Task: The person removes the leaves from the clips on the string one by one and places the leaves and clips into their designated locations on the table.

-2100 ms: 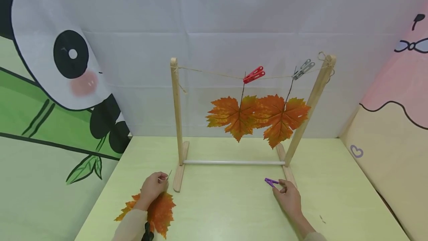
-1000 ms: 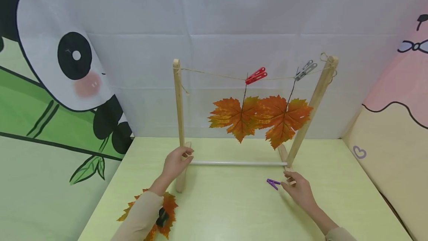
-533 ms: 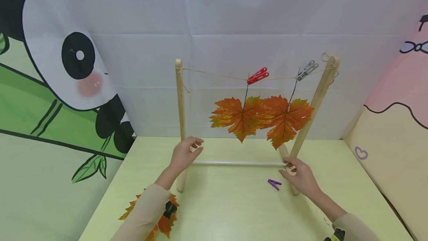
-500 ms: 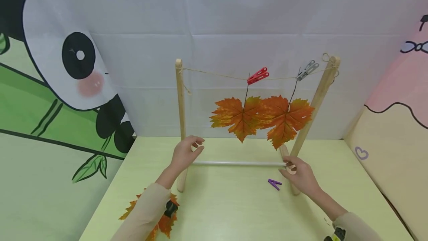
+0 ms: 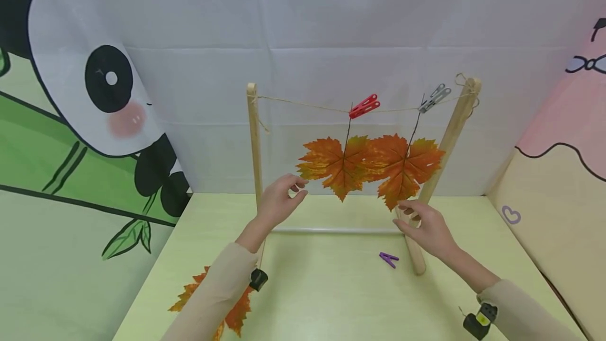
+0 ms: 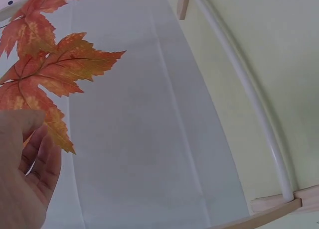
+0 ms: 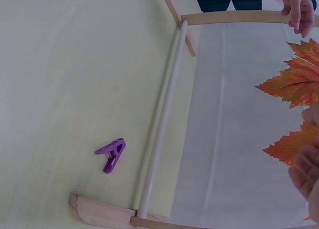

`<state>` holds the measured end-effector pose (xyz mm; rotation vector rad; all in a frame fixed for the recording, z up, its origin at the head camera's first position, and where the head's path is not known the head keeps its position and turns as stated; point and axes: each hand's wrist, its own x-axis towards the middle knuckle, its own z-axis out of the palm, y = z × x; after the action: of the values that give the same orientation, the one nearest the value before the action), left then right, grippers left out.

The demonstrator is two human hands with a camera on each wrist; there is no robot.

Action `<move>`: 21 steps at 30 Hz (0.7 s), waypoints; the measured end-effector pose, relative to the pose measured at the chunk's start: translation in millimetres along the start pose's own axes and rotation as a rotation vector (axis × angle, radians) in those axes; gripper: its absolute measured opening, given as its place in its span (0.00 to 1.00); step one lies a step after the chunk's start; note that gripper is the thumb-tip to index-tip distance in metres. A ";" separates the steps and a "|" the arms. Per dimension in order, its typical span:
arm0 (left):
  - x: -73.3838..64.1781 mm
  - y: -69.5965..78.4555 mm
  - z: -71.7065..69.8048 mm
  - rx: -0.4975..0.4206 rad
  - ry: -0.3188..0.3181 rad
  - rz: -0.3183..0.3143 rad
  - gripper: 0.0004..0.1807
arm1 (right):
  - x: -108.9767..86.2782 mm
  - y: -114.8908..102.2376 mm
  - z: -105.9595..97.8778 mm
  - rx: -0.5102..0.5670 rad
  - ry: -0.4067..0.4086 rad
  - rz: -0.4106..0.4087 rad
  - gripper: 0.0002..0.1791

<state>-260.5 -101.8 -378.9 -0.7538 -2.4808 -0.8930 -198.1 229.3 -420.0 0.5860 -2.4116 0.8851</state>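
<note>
Two orange maple leaves hang by their stems from a string: the left leaf (image 5: 333, 164) from a red clothespin (image 5: 364, 106), the right leaf (image 5: 404, 167) from a grey clothespin (image 5: 434, 99). My left hand (image 5: 280, 201), loosely bent, is at the left leaf's outer edge; whether it touches cannot be told. Just below the right leaf's tip is my right hand (image 5: 428, 228), thumb and fingers apart, holding nothing. A purple clothespin (image 5: 389, 259) lies on the table. Another maple leaf (image 5: 239, 312) lies there too, partly hidden under my left forearm.
The string (image 5: 303, 103) runs between two wooden posts (image 5: 254, 141), joined low down by a white rod (image 5: 336, 231). A white cloth backdrop (image 5: 331, 14) stands behind the table (image 5: 322, 299). Cartoon-printed panels flank both sides.
My left hand has left the leaf on the table and risen to the hanging left leaf. My right hand has let go of the purple clothespin and risen toward the right leaf.
</note>
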 end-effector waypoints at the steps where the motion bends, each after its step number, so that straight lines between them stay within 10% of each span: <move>1: 3.4 3.3 -1.3 0.000 -0.003 0.007 0.08 | 2.5 -1.0 -1.7 -0.003 -0.001 -0.013 0.20; 10: 30.2 24.1 -6.1 -0.068 0.069 0.117 0.08 | 26.5 -13.5 -16.5 -0.012 0.000 -0.122 0.22; 21: 50.7 49.5 -8.4 -0.127 0.095 0.105 0.11 | 54.2 -27.4 -30.6 -0.020 -0.002 -0.205 0.25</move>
<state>-268.4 -57.5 -323.6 -0.8544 -2.2967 -1.0303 -216.2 219.3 -355.3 0.8098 -2.3085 0.7723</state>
